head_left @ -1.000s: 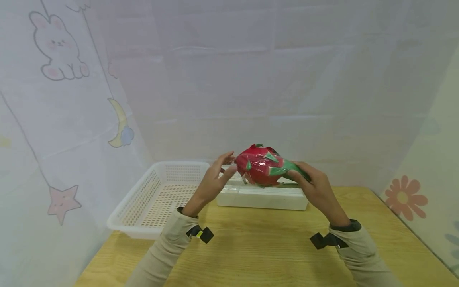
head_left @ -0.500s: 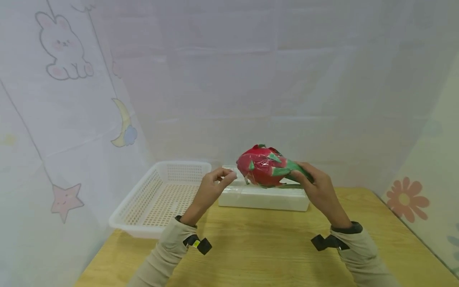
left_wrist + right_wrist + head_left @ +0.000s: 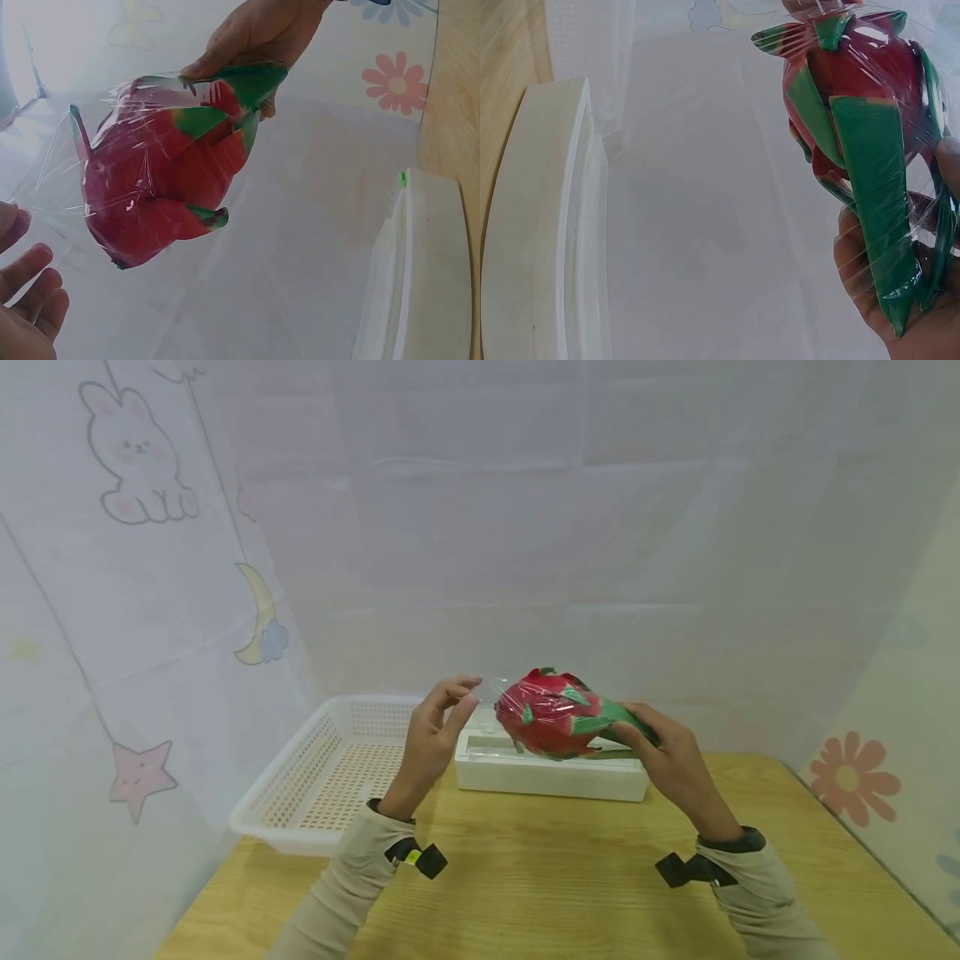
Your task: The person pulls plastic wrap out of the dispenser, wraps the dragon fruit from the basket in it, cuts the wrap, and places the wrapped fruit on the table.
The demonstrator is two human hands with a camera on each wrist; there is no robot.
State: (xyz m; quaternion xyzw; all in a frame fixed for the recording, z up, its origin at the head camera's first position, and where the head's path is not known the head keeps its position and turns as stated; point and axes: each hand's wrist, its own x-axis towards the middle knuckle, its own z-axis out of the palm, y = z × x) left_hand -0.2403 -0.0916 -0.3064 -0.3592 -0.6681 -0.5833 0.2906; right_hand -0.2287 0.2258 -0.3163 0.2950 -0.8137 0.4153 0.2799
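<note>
A red dragon fruit [image 3: 546, 714] with green scales, covered in clear plastic film, is held in the air above the white box. My right hand [image 3: 671, 760] grips its green tail end, with thumb and fingers on opposite sides, as the right wrist view shows. At the fruit's other end my left hand [image 3: 433, 739] has bent fingers drawing out a stretch of clear plastic film [image 3: 56, 176]. The film looks taut between the fruit and the left fingertips [image 3: 16, 229]. Several left fingers show curled and apart in the left wrist view.
A long white box [image 3: 551, 779] with a recess in its top lies behind the hands on the wooden table [image 3: 547, 877]. At the left stands a white perforated plastic basket [image 3: 285, 839]. A pale printed cloth [image 3: 480, 527] hangs behind and beside the table.
The left hand has moved slightly left and up, away from the fruit's tip, and film now stretches between them. The right hand has kept its grip, with the fruit nearly still.
</note>
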